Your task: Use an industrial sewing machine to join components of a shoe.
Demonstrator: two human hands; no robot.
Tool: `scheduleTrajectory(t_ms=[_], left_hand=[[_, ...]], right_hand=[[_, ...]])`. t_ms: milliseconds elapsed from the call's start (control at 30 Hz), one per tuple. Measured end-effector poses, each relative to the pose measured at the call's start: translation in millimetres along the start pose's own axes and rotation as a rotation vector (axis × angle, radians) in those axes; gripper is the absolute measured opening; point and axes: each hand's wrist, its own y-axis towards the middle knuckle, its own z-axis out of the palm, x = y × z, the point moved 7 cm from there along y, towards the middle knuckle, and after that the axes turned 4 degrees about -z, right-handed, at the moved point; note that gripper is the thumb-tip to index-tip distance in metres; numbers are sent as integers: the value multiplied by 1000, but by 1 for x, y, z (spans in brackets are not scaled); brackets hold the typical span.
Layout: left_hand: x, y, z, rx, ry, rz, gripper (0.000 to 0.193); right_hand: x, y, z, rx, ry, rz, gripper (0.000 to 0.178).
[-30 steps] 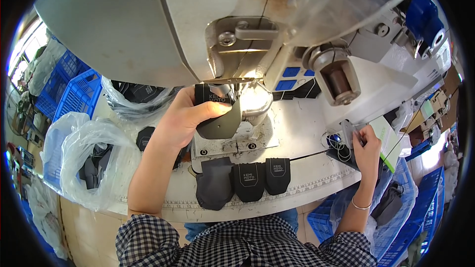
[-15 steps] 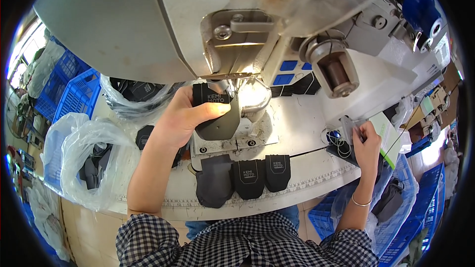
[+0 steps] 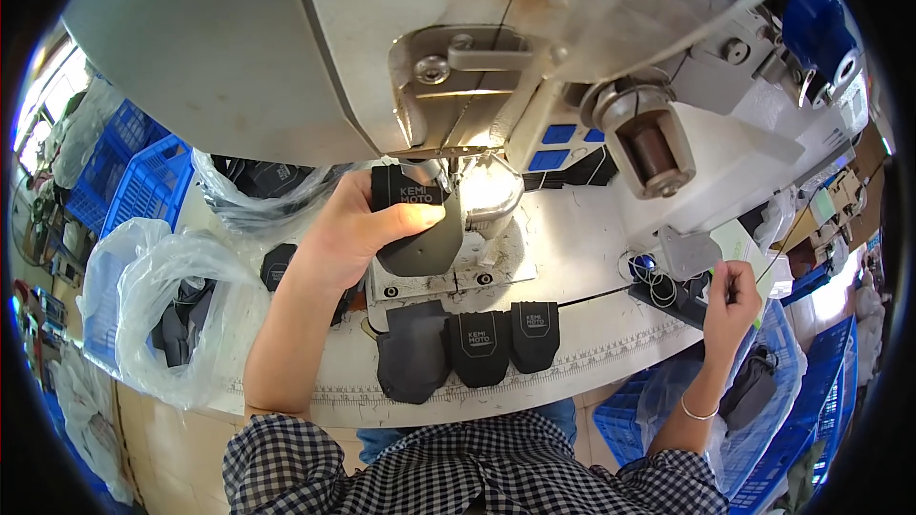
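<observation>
My left hand (image 3: 348, 234) presses a dark fabric piece with a pale printed patch (image 3: 420, 250) against the sewing machine's bed, thumb on top, beside the lit presser foot area (image 3: 447, 172). The fingers under or behind the piece are hidden. My right hand (image 3: 733, 305) is raised at the right side of the table with its fingers curled together, close to a grey metal plate (image 3: 689, 254); what they pinch, if anything, is too small to make out. In front of the machine lie a plain dark piece (image 3: 412, 353) and two black printed patches (image 3: 479, 348) (image 3: 534, 336).
The machine head (image 3: 229, 48) overhangs the work, with a brown thread spool (image 3: 653, 148) at its right. Plastic bags of dark pieces (image 3: 143, 315) stand left. Blue crates (image 3: 143, 186) (image 3: 620, 420) flank the table. A coiled pale cord (image 3: 652, 278) lies near the plate.
My right hand has moved right and slightly down, away from the metal plate, which now shows more fully. A dark thread line now shows across the machine head. My left hand is almost unmoved.
</observation>
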Motion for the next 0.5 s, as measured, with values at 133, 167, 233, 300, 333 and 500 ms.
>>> scheduleTrajectory(t_ms=[133, 167, 233, 300, 333, 500], left_hand=[[0, 1, -2, -9, 7, 12, 17], [1, 1, -2, -20, 6, 3, 16], [2, 4, -3, -31, 6, -6, 14], [1, 4, -4, -39, -5, 20, 13], [1, 5, -4, -39, -6, 19, 13], [0, 5, -4, -67, -35, -2, 10]], right_hand=[[4, -10, 9, 9, 75, -13, 15], [8, -11, 11, 12, 85, -31, 14], [16, -13, 15, 25, 99, -47, 14], [21, -14, 17, 46, 122, -63, 14], [23, -14, 18, 46, 121, -62, 14], [39, -20, 29, 96, 155, -133, 15]])
